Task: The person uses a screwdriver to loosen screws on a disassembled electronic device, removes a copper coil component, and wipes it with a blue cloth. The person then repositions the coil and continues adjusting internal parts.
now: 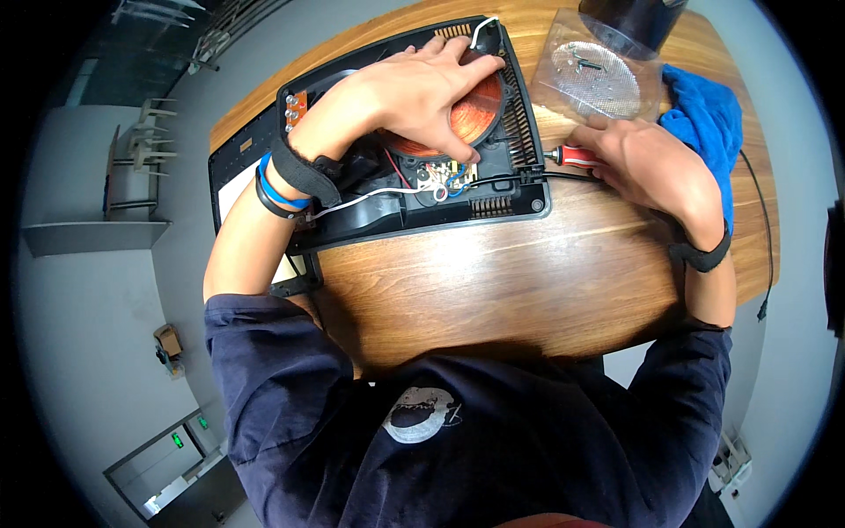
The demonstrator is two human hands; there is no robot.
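An opened induction cooker with a black housing (519, 207) lies on the table, its inside facing up. My left hand (431, 84) is spread over its round copper coil (475, 119), fingers apart, with the thumb at the coil's near edge. Below the coil sits a small circuit board (449, 179) with white and blue wires. My right hand (647, 167) grips a red screwdriver (576, 157) just right of the housing. The screwdriver points left at the vented side wall; I cannot tell where its tip ends. A black power cord (572, 176) leaves the housing beneath it.
Beyond my right hand lies a clear plastic tray (550, 84) with small metal pieces in it. A dark cylindrical container (634, 22) stands behind it. The blue cloth (704, 114) lies at the right, and a black cable (770, 229) hangs over the wooden table's (493, 299) right edge.
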